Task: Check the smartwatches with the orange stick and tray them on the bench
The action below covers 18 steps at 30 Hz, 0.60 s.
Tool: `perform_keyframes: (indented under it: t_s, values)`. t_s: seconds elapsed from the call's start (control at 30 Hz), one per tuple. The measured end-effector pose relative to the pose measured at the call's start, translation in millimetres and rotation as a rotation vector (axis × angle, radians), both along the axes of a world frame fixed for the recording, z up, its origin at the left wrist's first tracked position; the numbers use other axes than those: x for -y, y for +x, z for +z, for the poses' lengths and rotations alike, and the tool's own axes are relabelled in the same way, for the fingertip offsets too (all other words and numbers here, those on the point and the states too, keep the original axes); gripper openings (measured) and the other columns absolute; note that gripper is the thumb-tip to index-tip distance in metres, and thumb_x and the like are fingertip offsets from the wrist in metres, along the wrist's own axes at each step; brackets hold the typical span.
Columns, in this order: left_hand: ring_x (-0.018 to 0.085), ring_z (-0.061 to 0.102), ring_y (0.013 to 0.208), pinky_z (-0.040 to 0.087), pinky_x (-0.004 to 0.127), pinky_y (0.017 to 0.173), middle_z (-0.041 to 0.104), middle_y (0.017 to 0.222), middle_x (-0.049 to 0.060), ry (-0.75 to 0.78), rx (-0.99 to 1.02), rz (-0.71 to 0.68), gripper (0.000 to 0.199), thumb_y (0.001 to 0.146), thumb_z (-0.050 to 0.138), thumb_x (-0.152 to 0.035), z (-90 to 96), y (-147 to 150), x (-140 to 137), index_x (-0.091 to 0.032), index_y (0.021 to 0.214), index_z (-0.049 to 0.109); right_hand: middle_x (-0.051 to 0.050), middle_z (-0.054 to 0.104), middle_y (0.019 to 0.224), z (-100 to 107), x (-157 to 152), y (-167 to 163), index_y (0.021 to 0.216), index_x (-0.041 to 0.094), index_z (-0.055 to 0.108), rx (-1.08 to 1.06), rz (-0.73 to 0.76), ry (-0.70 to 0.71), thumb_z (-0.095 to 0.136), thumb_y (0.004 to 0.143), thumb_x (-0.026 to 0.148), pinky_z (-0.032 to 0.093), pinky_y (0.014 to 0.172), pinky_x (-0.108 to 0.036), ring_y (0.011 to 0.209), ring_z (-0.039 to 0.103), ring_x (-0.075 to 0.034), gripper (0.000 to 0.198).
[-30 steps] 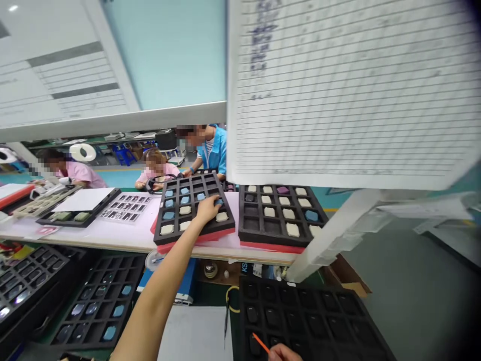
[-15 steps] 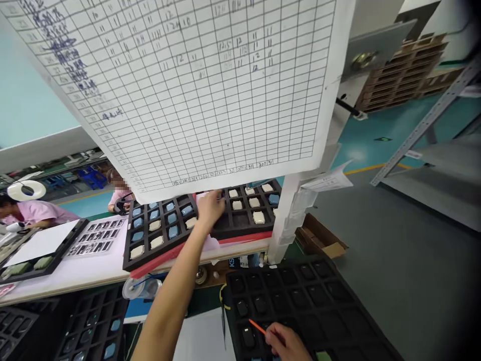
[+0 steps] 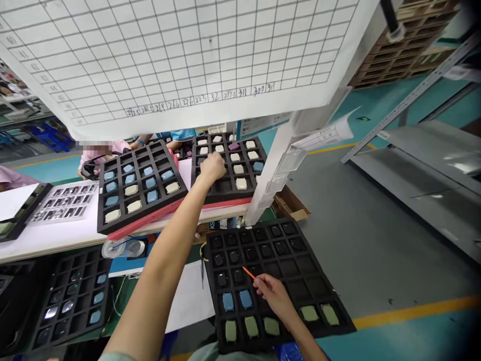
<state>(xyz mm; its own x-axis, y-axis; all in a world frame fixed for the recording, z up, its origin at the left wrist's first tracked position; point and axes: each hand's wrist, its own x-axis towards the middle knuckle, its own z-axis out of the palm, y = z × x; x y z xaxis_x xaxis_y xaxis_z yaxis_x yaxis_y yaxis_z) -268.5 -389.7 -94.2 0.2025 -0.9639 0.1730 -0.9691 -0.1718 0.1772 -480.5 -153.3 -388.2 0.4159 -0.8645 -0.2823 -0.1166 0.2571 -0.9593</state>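
1. Hands, two. Right hand (image 3: 272,291): thumb and fingers pinched around one orange stick (image 3: 248,273). Left hand (image 3: 213,168): farther forward and to the left, fingers curled downward; cannot tell whether they grip a piece.
2. Orange stick, one: slim and straight, projecting from the right hand's fingertips. Long axis diagonal; free tip points forward and left, away from the person. Contact with anything below cannot be told.
3. Lower black tray (image 3: 289,267), one, beneath the right hand. Blue pieces (image 3: 246,299), two, left of that hand; green pieces (image 3: 251,326), five, nearer the person, three left of the right forearm and two right of it. Black pieces, many, mostly forward of the hand; too dark for a sure count.
4. Far black tray (image 3: 225,194), one, under the left hand, on the counter (image 3: 56,230). Purple piece (image 3: 234,146), one, and blue piece (image 3: 258,166), one, both right of the hand; cream pieces (image 3: 238,169), several, partly hidden.
5. Tilted black tray (image 3: 144,156), one, just left of the left hand: nine blue, four cream.
6. White sheet (image 3: 191,298), one, left of the right hand.
7. Gridded paper (image 3: 188,60), one, hanging above both hands.
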Motion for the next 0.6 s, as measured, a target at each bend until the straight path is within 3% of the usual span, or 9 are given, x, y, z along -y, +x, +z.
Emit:
perform_keyframes:
  t_s: [0.1,0.17,0.23,0.33,0.4,0.6]
  values:
    - [0.024,0.060,0.109,0.046,0.037,0.097,0.061,0.113,0.015,-0.334,-0.681,-0.108,0.042,0.082,0.061,-0.010,-6.6,16,-47,-0.007,0.123,0.052,-0.008,0.067,0.078,2,-3,2,0.078,0.015,0.064,0.014,-0.011,0.000,0.053,0.078,0.059,0.045,0.060,-0.027,0.069,0.063,-0.021,0.045]
    - [0.023,0.062,0.109,0.048,0.035,0.097,0.062,0.112,0.011,-0.501,-1.223,-0.193,0.053,0.078,0.070,-0.015,-18.4,27,-100,-0.011,0.127,0.050,-0.007,0.066,0.075,8,-4,7,0.077,0.016,0.064,0.023,-0.003,-0.005,0.053,0.077,0.059,0.046,0.061,-0.027,0.069,0.063,-0.021,0.045]
    - [0.025,0.062,0.111,0.048,0.035,0.100,0.062,0.114,0.010,-0.585,-1.571,-0.191,0.052,0.072,0.079,-0.022,-35.7,35,-162,-0.012,0.119,0.057,-0.007,0.066,0.074,16,-5,15,0.077,0.015,0.064,0.028,0.016,-0.014,0.054,0.077,0.060,0.045,0.062,-0.027,0.069,0.062,-0.021,0.046]
    - [0.024,0.063,0.108,0.052,0.035,0.097,0.064,0.113,0.013,-0.529,-1.836,-0.080,0.052,0.070,0.084,-0.026,-65.1,44,-246,-0.011,0.114,0.063,-0.008,0.066,0.075,30,-8,30,0.076,0.015,0.065,0.023,0.078,-0.030,0.055,0.075,0.061,0.045,0.061,-0.028,0.067,0.061,-0.022,0.047]
    - [0.024,0.063,0.108,0.055,0.035,0.092,0.064,0.115,0.013,-0.477,-1.954,-0.029,0.051,0.070,0.084,-0.025,-80.4,49,-284,-0.012,0.115,0.065,-0.008,0.066,0.076,42,-10,41,0.076,0.015,0.065,0.018,0.134,-0.053,0.056,0.075,0.063,0.045,0.062,-0.028,0.067,0.061,-0.022,0.048]
    - [0.020,0.064,0.103,0.057,0.027,0.081,0.060,0.125,0.015,-0.546,-2.146,-0.025,0.034,0.084,0.071,-0.022,-93.4,62,-337,-0.011,0.116,0.067,-0.007,0.063,0.076,90,-16,69,0.088,0.014,0.067,0.014,0.228,-0.166,0.055,0.079,0.071,0.045,0.062,-0.027,0.067,0.057,-0.020,0.059]
